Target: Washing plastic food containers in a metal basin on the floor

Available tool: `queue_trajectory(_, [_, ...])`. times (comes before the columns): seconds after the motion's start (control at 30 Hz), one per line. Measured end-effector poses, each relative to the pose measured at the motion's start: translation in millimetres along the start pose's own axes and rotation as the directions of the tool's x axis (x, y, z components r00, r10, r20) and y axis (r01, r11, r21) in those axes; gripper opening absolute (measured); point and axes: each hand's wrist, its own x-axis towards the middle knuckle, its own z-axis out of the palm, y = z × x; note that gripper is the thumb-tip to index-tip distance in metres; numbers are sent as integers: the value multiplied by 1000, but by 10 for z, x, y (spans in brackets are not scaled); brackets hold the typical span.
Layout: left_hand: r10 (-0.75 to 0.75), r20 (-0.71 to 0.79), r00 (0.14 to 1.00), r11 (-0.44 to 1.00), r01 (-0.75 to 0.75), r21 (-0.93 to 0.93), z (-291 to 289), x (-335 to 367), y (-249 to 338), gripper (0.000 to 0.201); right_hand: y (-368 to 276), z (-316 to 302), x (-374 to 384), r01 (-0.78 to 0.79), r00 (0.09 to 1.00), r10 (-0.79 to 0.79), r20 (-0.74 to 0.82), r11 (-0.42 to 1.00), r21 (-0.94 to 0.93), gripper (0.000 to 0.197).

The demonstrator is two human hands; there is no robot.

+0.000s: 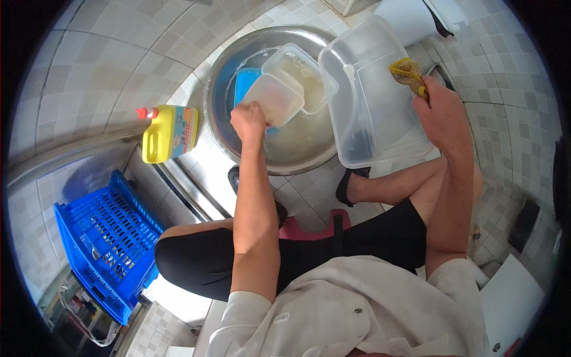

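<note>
My left hand (248, 121) is closed on the near edge of a small translucent plastic container (275, 100), tilted over a round metal basin (221, 147). Behind it in the basin, another clear container (315, 89) sits in cloudy water, with a blue plastic piece (246, 82) to its left. To the right, my right hand (445, 119) grips a yellow-edged mesh scrubber (407, 72), raised above the far right part of a large clear plastic bin (380, 122). That bin leans with one side against the basin's right rim.
A yellow jug (159, 138) with a red cap lies left of the basin. Farther left stands a blue slotted plastic basket (113, 232). Between my legs is a pink plastic stool (306, 229). Tiled walls curve around, and a white bin-like object (407, 21) stands at the far right.
</note>
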Motion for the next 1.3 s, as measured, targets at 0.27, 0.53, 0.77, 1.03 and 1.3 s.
queue_trajectory(0.27, [-222,243,944,899,295,-325,609,479,253,24,-68,-80,-61,-27,999,29,-33,998,50,30])
queue_trajectory(0.53, [-504,320,802,588,590,-553,578,38,-275,40,-192,-114,-78,26,999,-20,-41,988,152,29])
queue_trajectory(0.77, [-637,572,518,27,756,-655,853,-139,-883,47,-291,-27,-83,109,960,-155,233,974,199,23])
queue_trajectory(1.03, [-309,606,733,121,662,-739,681,323,-911,44,-461,318,19,260,846,-274,457,961,94,25])
queue_trajectory(1.3, [-312,638,704,711,618,-334,257,202,-723,59,-852,753,694,294,669,-361,650,931,216,32])
